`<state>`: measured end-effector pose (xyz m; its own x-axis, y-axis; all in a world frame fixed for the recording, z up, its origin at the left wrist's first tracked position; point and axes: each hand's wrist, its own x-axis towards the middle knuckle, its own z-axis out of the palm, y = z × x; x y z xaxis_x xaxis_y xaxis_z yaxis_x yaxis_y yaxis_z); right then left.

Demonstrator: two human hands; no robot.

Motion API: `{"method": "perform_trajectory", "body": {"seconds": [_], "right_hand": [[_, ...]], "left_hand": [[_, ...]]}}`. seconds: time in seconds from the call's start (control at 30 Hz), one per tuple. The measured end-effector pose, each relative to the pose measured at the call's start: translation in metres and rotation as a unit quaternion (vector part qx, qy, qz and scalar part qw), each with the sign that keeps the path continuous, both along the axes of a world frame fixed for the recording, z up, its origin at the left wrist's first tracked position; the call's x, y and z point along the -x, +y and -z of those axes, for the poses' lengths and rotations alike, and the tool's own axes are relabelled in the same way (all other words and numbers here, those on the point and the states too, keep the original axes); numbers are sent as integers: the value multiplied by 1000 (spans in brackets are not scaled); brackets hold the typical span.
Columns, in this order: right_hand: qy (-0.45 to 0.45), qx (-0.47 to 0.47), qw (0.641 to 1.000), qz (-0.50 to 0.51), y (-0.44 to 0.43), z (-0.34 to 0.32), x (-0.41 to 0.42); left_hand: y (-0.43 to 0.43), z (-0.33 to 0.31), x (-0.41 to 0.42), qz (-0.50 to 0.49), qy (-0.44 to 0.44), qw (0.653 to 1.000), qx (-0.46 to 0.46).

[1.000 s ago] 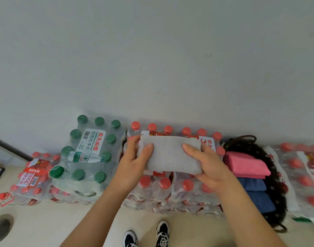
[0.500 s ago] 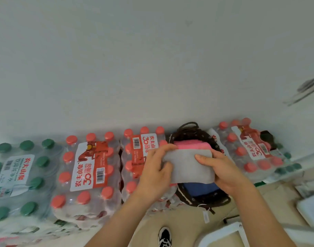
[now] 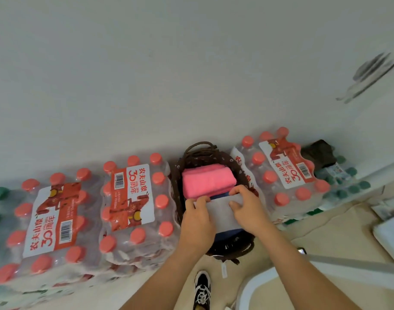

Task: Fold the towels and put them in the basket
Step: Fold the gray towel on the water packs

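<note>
A folded grey towel (image 3: 220, 212) lies low inside the dark brown woven basket (image 3: 192, 157), on top of a blue towel (image 3: 227, 233) and just in front of a folded pink towel (image 3: 206, 181). My left hand (image 3: 197, 222) grips the grey towel's left end, fingers curled over its top edge. My right hand (image 3: 247, 209) grips its right end, thumb on top. Both hands reach down into the basket.
The basket stands on the floor against a white wall, wedged between shrink-wrapped packs of red-capped water bottles (image 3: 131, 198) on the left and a similar pack (image 3: 285, 173) on the right. My shoe (image 3: 202, 287) is below. A white table edge (image 3: 325, 262) lies lower right.
The view has swung right, bringing the basket to the centre. Both hands have carried the grey towel down from in front of the bottles into the basket.
</note>
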<state>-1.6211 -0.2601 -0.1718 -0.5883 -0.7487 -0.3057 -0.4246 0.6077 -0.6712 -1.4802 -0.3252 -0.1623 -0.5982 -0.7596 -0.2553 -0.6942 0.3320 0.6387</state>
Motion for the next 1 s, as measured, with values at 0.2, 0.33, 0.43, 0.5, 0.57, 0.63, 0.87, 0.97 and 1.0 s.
{"method": "perform_trajectory", "body": {"seconds": [0.2,0.33,0.43,0.5,0.57,0.63,0.87,0.97,1.0], "right_hand": [[-5,5,1000,-8,-13,21,5],[14,-19,1000,-16,-8,31,5],[25,-1,1000,-10,-6,28,5],[37,18,999,2,-4,27,3],[46,8,999,16,-4,24,1],[80,-9,997,18,0,19,-2],[144,-112,979,92,61,7,-11],[16,-175,978,109,70,21,-12],[-62,-165,976,130,67,24,-11]], "left_hand": [[-5,12,5,-33,-58,997,25],[-1,16,10,-14,-140,984,111],[-1,17,13,3,-138,969,204],[-2,21,18,59,-103,960,253],[-1,27,22,138,-104,948,268],[-2,35,23,164,-134,944,254],[-11,50,18,198,-167,934,247],[-12,48,26,201,-162,932,256],[-12,47,28,203,-154,932,257]]}}
